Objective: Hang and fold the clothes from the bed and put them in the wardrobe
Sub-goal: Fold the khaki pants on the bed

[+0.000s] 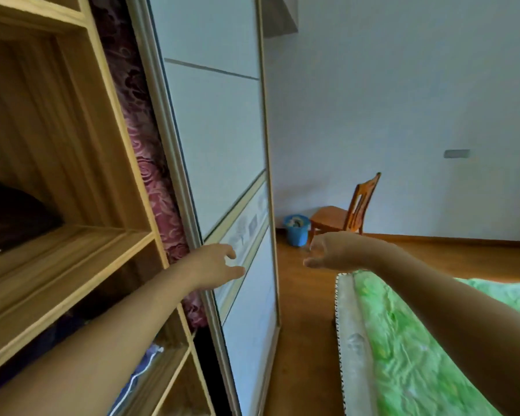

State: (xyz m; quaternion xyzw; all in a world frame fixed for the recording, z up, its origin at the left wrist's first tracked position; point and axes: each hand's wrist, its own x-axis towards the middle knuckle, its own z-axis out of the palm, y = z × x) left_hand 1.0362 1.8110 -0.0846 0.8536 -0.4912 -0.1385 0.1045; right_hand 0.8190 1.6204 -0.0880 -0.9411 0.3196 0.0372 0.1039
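**A:** Head view first. Where is the wardrobe?

**B:** The wardrobe (81, 241) fills the left side, its light wooden shelves open to view. A dark garment (15, 214) lies on the upper shelf, at the far left edge. In the compartment below, a blue and white cloth (144, 367) shows just under the left forearm.

**A:** And the door?

**B:** The white sliding door (216, 130) stands just right of the shelves. A strip of maroon patterned fabric (144, 136) shows between the two.

**A:** What about the left hand?

**B:** The left hand (213, 265) reaches out in front of the door's near edge, level with its patterned band. Its fingers are loosely curled and hold nothing. I cannot tell whether the fingertips touch the door.

**A:** The right one?

**B:** The right hand (336, 250) hangs above the wooden floor (300, 325), between the door and the bed. Its fingers are relaxed, slightly spread, with nothing in them.

**A:** The bed itself?

**B:** The bed (351, 340) sits at the lower right, partly under the right forearm. A green sheet (418, 370) covers it, and its pale side faces the wardrobe.

**A:** Anything further back?

**B:** An orange wooden chair (339, 217) stands by the far wall (403, 100). Just left of it is a blue bin (296, 232), near the door's far end.
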